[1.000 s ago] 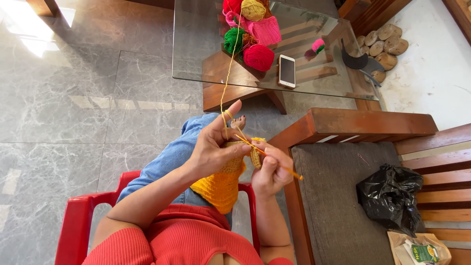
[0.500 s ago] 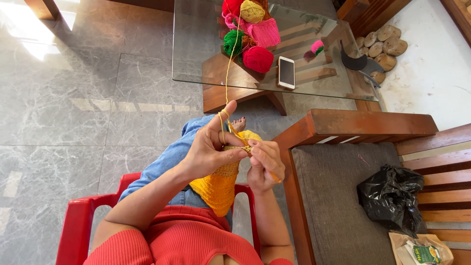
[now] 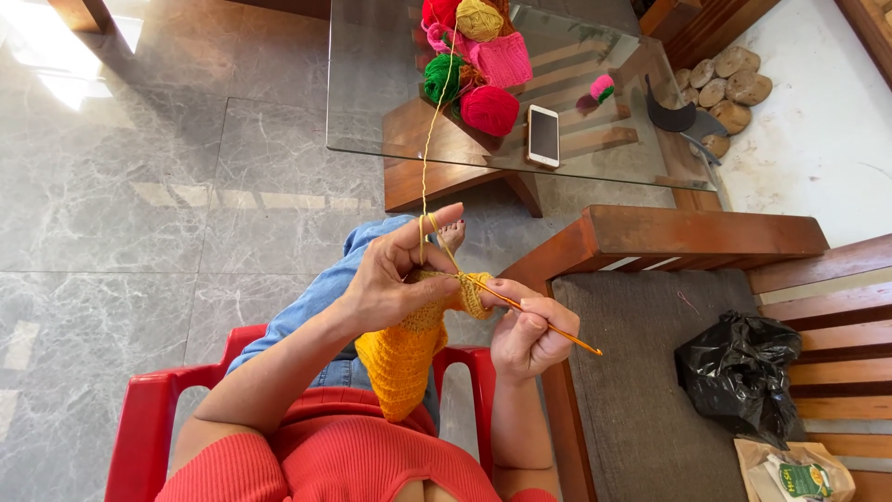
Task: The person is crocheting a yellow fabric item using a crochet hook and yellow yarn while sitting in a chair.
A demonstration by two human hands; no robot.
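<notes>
the person sits on a red plastic chair [image 3: 139, 418] and works with both hands above the lap. the left hand [image 3: 395, 279] holds the top edge of a yellow crochet piece [image 3: 400, 358], which hangs down over the knees; the fingers are closed on the piece, and the index finger is lifted with the yellow yarn [image 3: 426, 158] wound around it. the right hand [image 3: 528, 333] is just beside, its fingers closed narrow on a thin crochet hook [image 3: 539, 321]. the tip of the hook goes into the edge of the piece between the two hands, and the back end points out to the right.

the yarn runs straight up from the left hand to a yellow yarn ball [image 3: 478, 19] on the glass tabletop [image 3: 372, 102]. near this ball lie a green ball [image 3: 444, 76], a red ball [image 3: 490, 110] and a pink knitted piece [image 3: 502, 58]. a white phone [image 3: 543, 136] lies just beside the red ball. on the right stands a wooden bench [image 3: 688, 237] with a grey cushion, and a black plastic bag [image 3: 739, 372] lies on it.
</notes>
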